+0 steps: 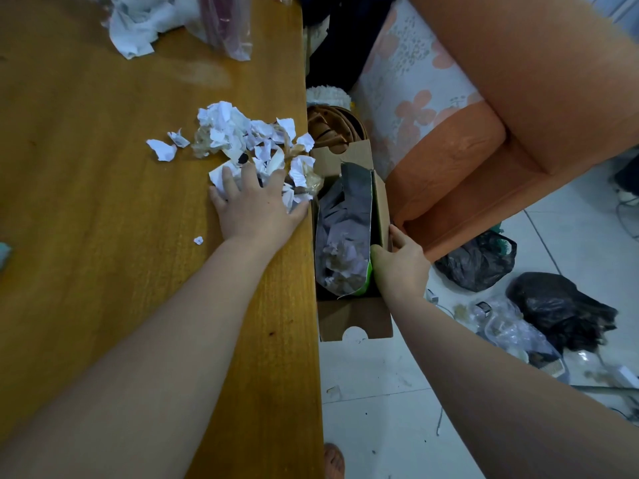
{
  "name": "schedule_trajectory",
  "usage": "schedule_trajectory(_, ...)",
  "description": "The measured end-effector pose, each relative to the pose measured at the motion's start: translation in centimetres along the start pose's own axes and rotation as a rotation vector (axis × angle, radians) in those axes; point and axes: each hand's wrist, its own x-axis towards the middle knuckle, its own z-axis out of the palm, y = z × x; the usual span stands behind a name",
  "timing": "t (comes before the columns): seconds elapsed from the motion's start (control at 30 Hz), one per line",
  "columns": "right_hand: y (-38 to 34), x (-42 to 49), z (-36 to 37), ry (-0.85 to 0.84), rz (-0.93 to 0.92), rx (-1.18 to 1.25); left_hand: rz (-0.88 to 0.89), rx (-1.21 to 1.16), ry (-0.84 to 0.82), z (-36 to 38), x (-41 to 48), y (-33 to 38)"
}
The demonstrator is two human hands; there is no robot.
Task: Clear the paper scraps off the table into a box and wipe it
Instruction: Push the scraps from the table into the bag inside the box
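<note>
A heap of torn white paper scraps (249, 140) lies near the right edge of the wooden table (103, 209). My left hand (256, 205) rests flat on the near side of the heap, fingers spread and touching the scraps. A cardboard box (356, 316) stands on the floor against the table edge, with a green-edged bag (342, 229) of scraps inside it. My right hand (401, 264) grips the box's right wall. Two scraps (167, 146) lie left of the heap, and a tiny one (198, 240) lies nearer to me.
More crumpled paper (138, 25) and a clear plastic bag (224, 22) sit at the table's far end. An orange sofa (518, 108) stands right of the box. Black bags (560, 305) and clutter lie on the tiled floor. A brown basket (332, 127) sits beyond the box.
</note>
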Motion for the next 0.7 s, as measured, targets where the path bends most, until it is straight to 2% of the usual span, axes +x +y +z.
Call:
schedule_trajectory(0.23, -0.3, -0.5, 0.1, 0.004, 0.007, 0.001, 0.05, 0.033, 0.216, -0.2, -2.1, -1.3)
schedule_trajectory(0.53, -0.2, -1.0, 0.0, -0.002, 0.012, 0.0, 0.008, -0.053, 0.102, -1.5, -3.8, -1.9)
schedule_trajectory(0.7, -0.1, -1.4, -0.1, -0.004, 0.0, -0.007, 0.076, -0.286, 0.102, -1.4, -5.2, -0.3)
